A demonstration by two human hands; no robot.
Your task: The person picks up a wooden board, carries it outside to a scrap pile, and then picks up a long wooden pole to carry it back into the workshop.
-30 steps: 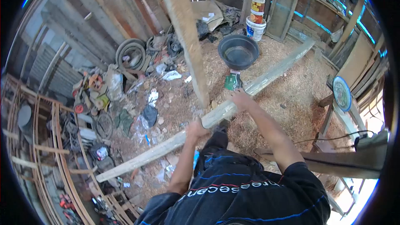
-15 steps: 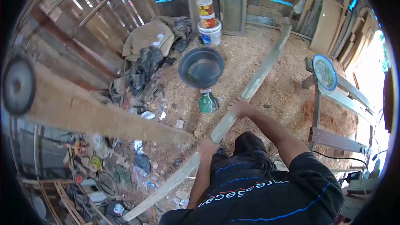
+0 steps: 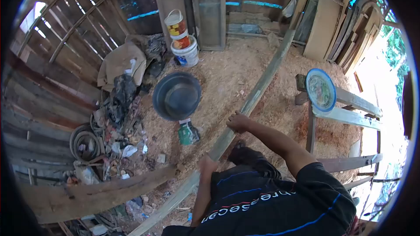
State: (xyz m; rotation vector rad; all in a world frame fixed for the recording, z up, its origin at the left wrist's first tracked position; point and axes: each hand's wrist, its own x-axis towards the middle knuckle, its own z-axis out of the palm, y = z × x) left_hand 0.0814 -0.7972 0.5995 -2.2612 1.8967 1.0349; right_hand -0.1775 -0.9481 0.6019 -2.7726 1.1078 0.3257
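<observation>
A long, pale wooden beam (image 3: pixel 262 83) runs diagonally from the lower left towards the back wall. My right hand (image 3: pixel 238 122) is closed over it near its middle, with the fingers wrapped across the top edge. Lower down the same beam, my left hand (image 3: pixel 208 164) grips its left side, its fingers partly hidden. My dark trouser leg is close beside the wood. Left of the beam, a green packet (image 3: pixel 188 133) lies on the floor below a wide black basin (image 3: pixel 176 96).
Stacked buckets (image 3: pixel 184 46) stand by the back wall. A blue-rimmed round tray (image 3: pixel 320 90) rests on a wooden bench frame (image 3: pixel 350 120) at right. Another board (image 3: pixel 100 190) juts in from the lower left. Scraps and rubbish litter the left floor; planks (image 3: pixel 323 26) lean at back right.
The view has turned right, so the basin and buckets sit farther left. Both hands keep their grip as the beam shifts slightly right against the floor. The dark disc at left is out of view.
</observation>
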